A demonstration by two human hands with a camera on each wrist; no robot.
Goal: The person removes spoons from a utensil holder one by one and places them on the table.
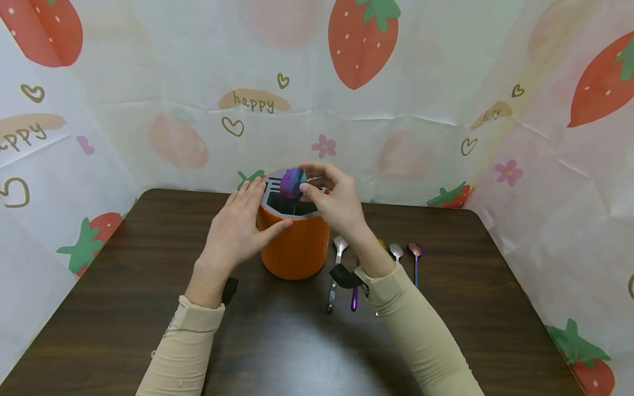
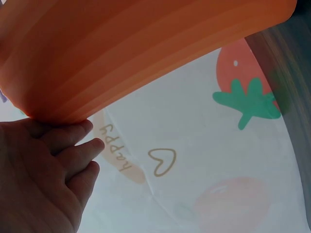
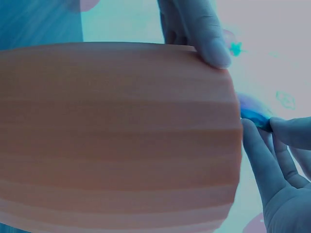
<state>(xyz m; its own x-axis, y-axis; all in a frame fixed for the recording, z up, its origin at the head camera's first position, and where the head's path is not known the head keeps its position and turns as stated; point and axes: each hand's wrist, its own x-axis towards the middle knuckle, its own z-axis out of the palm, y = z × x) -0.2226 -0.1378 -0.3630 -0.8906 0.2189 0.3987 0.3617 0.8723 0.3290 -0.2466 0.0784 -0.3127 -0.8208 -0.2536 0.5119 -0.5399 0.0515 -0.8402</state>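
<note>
An orange ribbed utensil holder (image 1: 295,250) with a grey slotted top (image 1: 271,206) stands upright near the back of the table. My right hand (image 1: 337,195) pinches the bowl of a purple-blue iridescent spoon (image 1: 292,183) between thumb and fingers, over the holder's top. The spoon's handle is hidden below the bowl. On the holder's left side rests my left hand (image 1: 234,234), its fingers straight at the rim and the thumb across the front. In the right wrist view, the spoon's bowl (image 3: 255,116) shows just beyond the holder's rim, between my fingertips.
Right of the holder lie a silver fork (image 1: 339,248), a purple handle (image 1: 354,297), a silver spoon (image 1: 395,251) and a purple-red spoon (image 1: 415,249), partly covered by my right forearm. A strawberry-print cloth (image 1: 346,104) hangs behind the dark wooden table (image 1: 277,341).
</note>
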